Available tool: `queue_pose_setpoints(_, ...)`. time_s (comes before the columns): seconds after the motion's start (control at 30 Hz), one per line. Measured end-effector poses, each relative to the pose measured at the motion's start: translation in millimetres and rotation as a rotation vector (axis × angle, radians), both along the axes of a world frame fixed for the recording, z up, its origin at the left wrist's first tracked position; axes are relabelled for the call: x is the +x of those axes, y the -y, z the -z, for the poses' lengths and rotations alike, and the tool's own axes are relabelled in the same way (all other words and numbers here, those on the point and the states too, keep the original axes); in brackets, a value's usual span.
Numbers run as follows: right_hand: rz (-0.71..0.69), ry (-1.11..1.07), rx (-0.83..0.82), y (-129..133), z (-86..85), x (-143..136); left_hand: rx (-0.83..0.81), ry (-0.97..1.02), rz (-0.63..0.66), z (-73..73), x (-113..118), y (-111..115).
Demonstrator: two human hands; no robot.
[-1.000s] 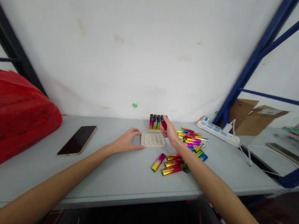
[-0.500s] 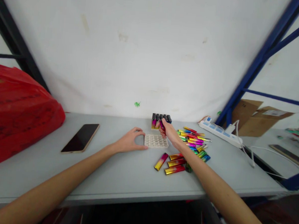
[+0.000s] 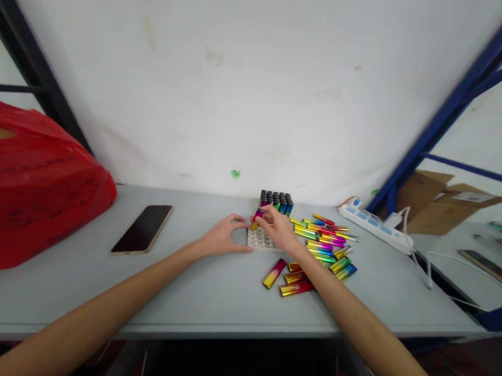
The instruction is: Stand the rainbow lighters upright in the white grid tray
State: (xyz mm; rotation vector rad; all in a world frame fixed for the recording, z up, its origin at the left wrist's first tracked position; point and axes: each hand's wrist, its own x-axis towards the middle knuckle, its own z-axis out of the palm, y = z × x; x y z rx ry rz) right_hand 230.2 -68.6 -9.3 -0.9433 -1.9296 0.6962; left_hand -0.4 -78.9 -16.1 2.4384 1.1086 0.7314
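Note:
My left hand is curved around the left end of a white tray with rows of holes, thumb at its near corner and fingers at its far corner. My right hand pinches a purple-and-gold lighter, held nearly upright above the tray's far left part. That hand covers much of the tray. Just behind stands a block of upright lighters with black tops. A loose purple-and-gold lighter lies in front of the tray.
A pile of shiny coloured lighters spreads right of the tray, partly under my right forearm. A phone and a red plastic bag are on the left. A white power strip with cables and a cardboard box are on the right.
My right hand has moved left from the tray's far right corner with the lighter, to above its far left part. My left hand stays at the tray. The view has shifted slightly.

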Motion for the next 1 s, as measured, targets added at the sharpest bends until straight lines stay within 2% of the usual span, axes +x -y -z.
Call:
queue_pose_setpoints(0.17, -0.039, 0.123, 0.078, -2.5, -1.2, 1.8, -0.014, 0.010, -0.001, 0.3, -0.4, 1.1)
queue_pose_setpoints(0.33, -0.006, 0.107, 0.080, -4.3, 0.7, 2.8, -0.020, 0.007, -0.015, 1.0, -1.2, 2.2)
queue_pose_setpoints(0.73, -0.027, 0.152, 0.150, -4.7, 3.2, -7.2, -0.027, -0.033, 0.010, -0.7, -3.2, 3.3)
queue_pose_setpoints(1.0, -0.039, 0.387, 0.223, -1.6, -4.0, 1.9, -0.026, -0.048, 0.000, -2.4, -2.2, 4.1)
